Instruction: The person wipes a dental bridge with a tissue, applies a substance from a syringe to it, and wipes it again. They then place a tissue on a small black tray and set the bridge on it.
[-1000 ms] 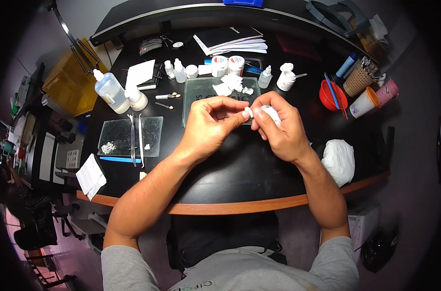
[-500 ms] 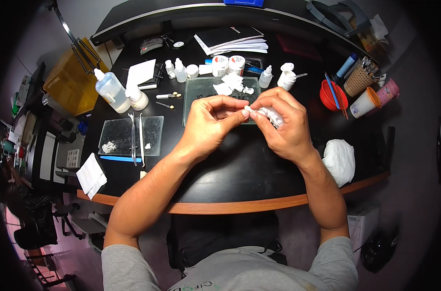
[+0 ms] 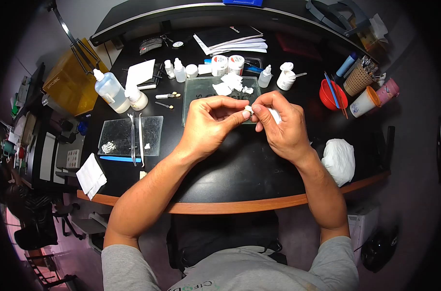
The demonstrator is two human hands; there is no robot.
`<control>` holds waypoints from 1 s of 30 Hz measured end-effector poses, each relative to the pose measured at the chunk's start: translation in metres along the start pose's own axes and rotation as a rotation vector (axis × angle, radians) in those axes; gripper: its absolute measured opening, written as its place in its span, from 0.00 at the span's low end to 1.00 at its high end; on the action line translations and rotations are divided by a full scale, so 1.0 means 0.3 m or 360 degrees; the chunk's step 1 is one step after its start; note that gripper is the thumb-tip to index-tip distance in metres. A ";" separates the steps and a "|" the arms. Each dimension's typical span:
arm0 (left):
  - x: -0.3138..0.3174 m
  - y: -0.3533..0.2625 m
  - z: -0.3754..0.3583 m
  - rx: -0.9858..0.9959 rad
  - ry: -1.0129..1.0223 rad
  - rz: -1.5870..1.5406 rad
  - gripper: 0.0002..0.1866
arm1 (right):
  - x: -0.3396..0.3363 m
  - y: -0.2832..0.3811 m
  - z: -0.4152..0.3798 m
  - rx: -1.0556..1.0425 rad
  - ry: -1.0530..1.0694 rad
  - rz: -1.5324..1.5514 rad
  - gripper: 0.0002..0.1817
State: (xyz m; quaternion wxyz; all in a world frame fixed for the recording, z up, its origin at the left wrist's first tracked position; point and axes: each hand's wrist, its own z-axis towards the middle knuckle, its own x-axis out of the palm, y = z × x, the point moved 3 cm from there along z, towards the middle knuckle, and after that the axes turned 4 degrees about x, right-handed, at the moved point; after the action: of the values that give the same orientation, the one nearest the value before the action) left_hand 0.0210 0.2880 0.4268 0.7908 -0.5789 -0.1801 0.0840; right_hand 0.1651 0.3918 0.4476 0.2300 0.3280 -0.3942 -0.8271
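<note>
A small off-white, tooth-like piece (image 3: 248, 109) is pinched between the thumb and fingertips of my left hand (image 3: 208, 125). Close beside it is my right hand (image 3: 287, 127), its thumb and index finger bent toward the piece. A crumpled white wad (image 3: 276, 116), tissue or cotton, is tucked in the right palm, mostly covered by the fingers. Whether the right fingertips touch the piece is hard to make out. Both hands are above the near edge of a glass plate (image 3: 194, 92), where crumpled white tissue (image 3: 232, 83) lies.
To the left, tweezers (image 3: 133, 138) and a slim tool (image 3: 141, 136) lie across a second glass plate (image 3: 155, 123). Bottles, including a large squeeze bottle (image 3: 111, 91), and white jars (image 3: 236, 64) stand behind. On the right are a red bowl (image 3: 331, 97) and a white bag (image 3: 338, 162).
My right fingers have curled inward and drawn slightly off the piece, so more of it shows. The white wad is now more hidden in that hand. My left hand stays nearly still.
</note>
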 end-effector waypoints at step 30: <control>0.002 -0.003 0.002 0.0223 -0.0002 0.0258 0.10 | -0.014 0.033 0.006 -0.0141 0.0047 -0.0509 0.12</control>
State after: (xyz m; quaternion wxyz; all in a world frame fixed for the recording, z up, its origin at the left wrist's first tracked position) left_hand 0.0213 0.2884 0.4279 0.8198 -0.5348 -0.1268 0.1606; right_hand 0.1679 0.3897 0.4578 0.1153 0.3883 -0.2967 -0.8648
